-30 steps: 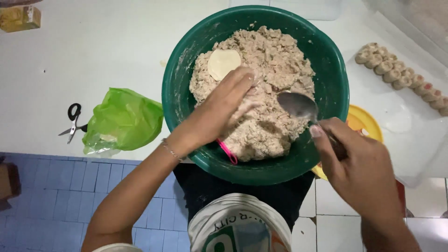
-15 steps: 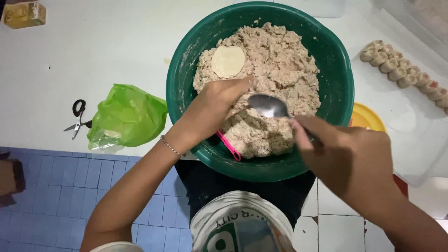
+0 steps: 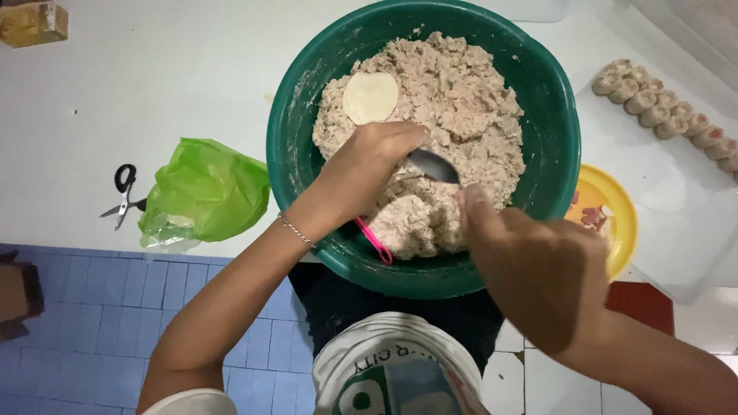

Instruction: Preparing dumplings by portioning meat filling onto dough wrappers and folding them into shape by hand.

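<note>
A large green bowl (image 3: 553, 100) holds a heap of pale minced filling (image 3: 461, 92). A stack of round white wrappers (image 3: 370, 97) lies on the filling at the upper left. My left hand (image 3: 367, 165) is cupped over the filling just below the wrappers; what it holds is hidden. My right hand (image 3: 530, 261) grips a metal spoon (image 3: 435, 166) whose tip reaches into the cupped left hand. A pink utensil handle (image 3: 374, 241) sticks out of the filling by the bowl's near rim.
A green plastic bag (image 3: 204, 188) and black-handled scissors (image 3: 123, 196) lie on the white counter left of the bowl. A yellow plate (image 3: 611, 219) sits to the right. A clear tray (image 3: 676, 207) at the far right carries a row of formed dumplings (image 3: 669, 107).
My right hand has carried the spoon leftward across the filling to the left hand. The left hand stayed cupped at about the same spot in the bowl.
</note>
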